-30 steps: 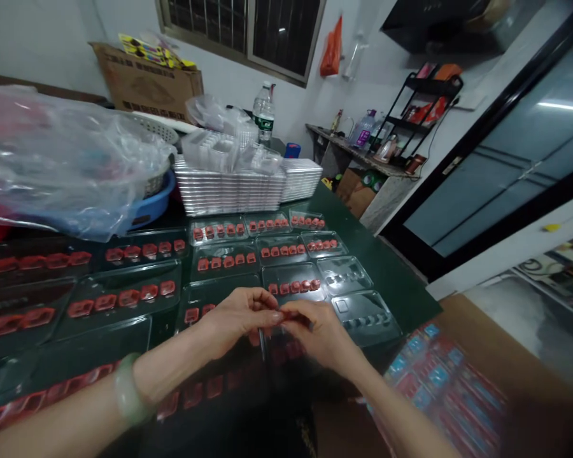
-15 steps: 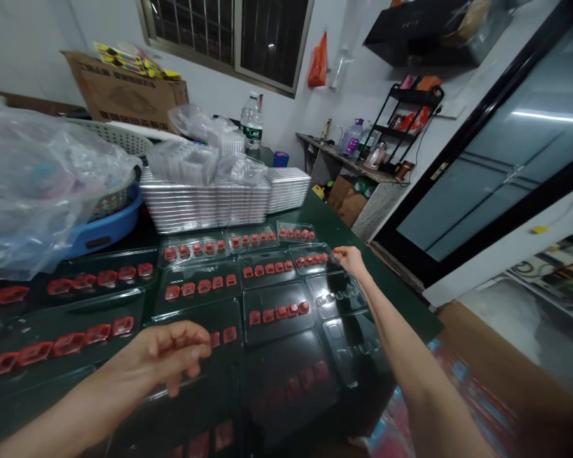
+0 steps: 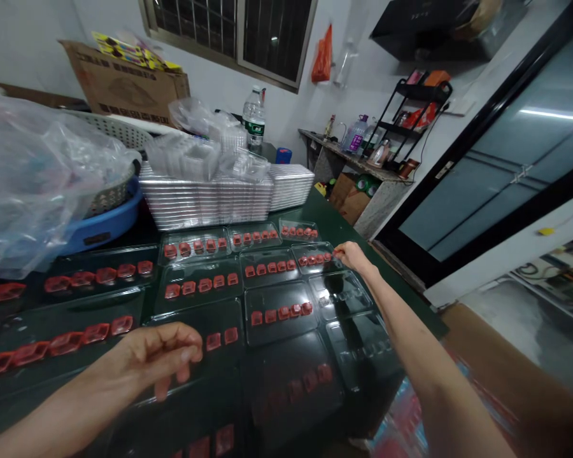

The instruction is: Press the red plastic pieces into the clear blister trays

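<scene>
Nearest, the left hand (image 3: 157, 356) hovers over the bench (image 3: 344, 224), fingers curled almost closed; whether they hold anything, I cannot tell. Most filled trays (image 3: 198, 286) carry red rows, but two empty trays (image 3: 346, 294) remain. Farther out, the right hand (image 3: 353, 256) pinches a red piece (image 3: 335, 255) at its row's end. The closest trays are blurred.
</scene>
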{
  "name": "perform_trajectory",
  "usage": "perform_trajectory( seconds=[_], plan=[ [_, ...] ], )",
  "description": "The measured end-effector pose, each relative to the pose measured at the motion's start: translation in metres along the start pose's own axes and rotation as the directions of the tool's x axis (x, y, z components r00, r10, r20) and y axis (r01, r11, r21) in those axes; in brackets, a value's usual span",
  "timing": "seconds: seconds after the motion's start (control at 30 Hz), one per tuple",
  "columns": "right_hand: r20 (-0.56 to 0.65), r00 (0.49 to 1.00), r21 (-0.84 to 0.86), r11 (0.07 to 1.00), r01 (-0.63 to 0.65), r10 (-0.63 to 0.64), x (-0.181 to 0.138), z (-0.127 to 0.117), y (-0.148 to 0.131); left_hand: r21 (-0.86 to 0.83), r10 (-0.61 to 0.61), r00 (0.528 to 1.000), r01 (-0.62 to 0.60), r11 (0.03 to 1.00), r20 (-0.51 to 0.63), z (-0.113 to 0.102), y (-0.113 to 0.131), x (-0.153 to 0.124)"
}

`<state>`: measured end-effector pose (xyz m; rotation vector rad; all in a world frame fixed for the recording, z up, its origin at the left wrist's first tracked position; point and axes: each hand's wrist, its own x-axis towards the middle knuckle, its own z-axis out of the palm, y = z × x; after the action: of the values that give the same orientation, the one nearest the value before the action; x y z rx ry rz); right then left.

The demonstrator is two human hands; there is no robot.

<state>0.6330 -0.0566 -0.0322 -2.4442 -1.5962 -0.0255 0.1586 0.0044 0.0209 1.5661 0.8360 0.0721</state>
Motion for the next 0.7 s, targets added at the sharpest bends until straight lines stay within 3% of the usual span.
perform_trajectory(
  seconds=[0.47,0.7],
  plan=[
    [0.088,0.996,-0.216,0.975,0.047,-0.028,-0.007,0.002,-0.010,0.002,-0.011,0.999,0.011,1.000,0.052,-0.002,-0.012,0.003],
    [0.130,0.991,-0.307,0.952,0.008,0.033,-0.021,0.002,-0.028,-0.023,0.002,0.998,0.000,1.000,0.070,0.004,-0.011,0.007]
  ],
)
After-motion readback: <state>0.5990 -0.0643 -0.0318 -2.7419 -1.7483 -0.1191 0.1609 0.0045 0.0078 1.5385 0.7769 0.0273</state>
